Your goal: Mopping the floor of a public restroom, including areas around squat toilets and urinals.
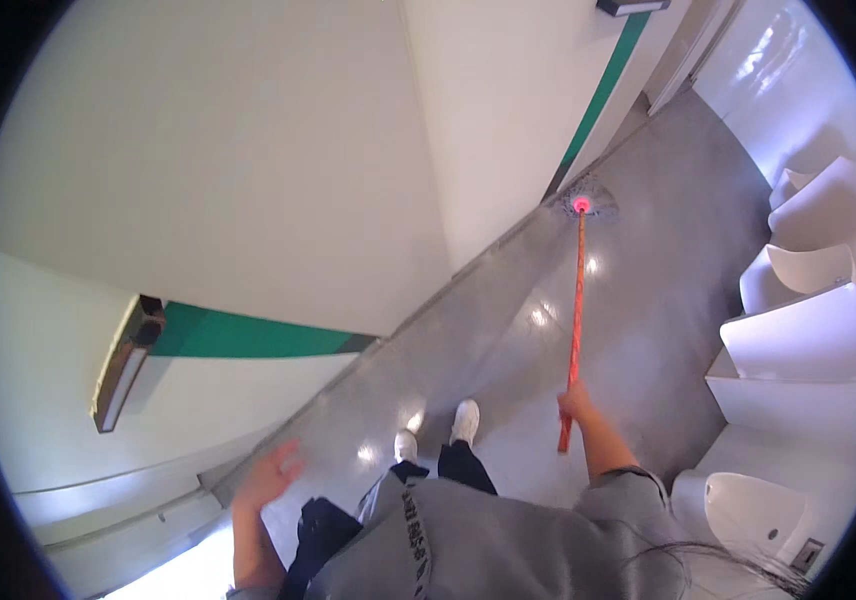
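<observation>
Orange-red and slender, the mop handle (577,310) extends to the left of the row of urinals (803,335), by which we place everything else. Its long axis runs away from us, nearly straight ahead, tipped only slightly toward the urinals' side. At its far end a pink collar (581,204) meets a dark, speckled mop head (601,208), which appears to rest on the floor (678,240) across from the urinals' far end, close to the foot of the white wall (483,120) facing them.

We grip the near part of the handle with our right hand (575,402), fingers wrapped around it, a short stub sticking out on our side of the fist. This hand is nearer than the other to the mop head, the handle and the urinals alike. Our left hand (268,475) is on the side away from the urinals, bare and holding nothing, its fingers loosely spread and blurred, well apart from the handle. Our white shoes (465,422) stand left of the urinals, between the two hands, the right shoe nearer to that row. From our left hand, the mop head lies ahead and toward the urinals' side.
</observation>
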Tool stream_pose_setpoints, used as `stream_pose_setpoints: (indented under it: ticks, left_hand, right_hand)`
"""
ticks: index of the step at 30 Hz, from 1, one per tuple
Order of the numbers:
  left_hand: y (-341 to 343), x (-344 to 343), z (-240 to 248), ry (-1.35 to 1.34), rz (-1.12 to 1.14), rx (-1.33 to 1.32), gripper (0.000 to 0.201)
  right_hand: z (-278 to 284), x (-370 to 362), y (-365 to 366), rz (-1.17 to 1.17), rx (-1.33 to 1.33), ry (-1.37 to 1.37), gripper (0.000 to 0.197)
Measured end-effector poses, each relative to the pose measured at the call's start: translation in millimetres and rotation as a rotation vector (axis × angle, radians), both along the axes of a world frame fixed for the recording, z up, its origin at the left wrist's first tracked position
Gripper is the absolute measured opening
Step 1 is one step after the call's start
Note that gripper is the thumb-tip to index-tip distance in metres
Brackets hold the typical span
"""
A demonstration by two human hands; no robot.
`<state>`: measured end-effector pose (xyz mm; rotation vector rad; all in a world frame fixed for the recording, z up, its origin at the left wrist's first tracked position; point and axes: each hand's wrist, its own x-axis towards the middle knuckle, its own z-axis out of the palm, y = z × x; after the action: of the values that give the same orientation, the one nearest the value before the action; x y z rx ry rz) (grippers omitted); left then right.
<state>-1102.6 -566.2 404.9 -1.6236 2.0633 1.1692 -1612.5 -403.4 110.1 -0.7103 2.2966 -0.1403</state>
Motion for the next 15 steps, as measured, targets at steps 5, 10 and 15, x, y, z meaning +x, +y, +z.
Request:
stream_pose_setpoints:
  ticks: [5, 10, 15]
  left_hand:
    - [-29.6, 49.2, 19.4, -0.091, 0.456, -0.574, 0.024]
    - [-26.7, 93.1, 67.0, -0.265, 0.542, -1.469, 0.026]
    - [-35.3, 90.5, 106.9, -0.542, 0.383, -1.810, 0.046]
  right_hand:
    - [140.0, 69.3, 192.3, -0.115, 0.337, -0.208, 0.045]
    - [214.1, 115.9, 292.3, 0.106, 0.447, -0.186, 0.043]
    - [237.9, 125.4, 240.9, -0.184, 0.336, -0.485, 0.033]
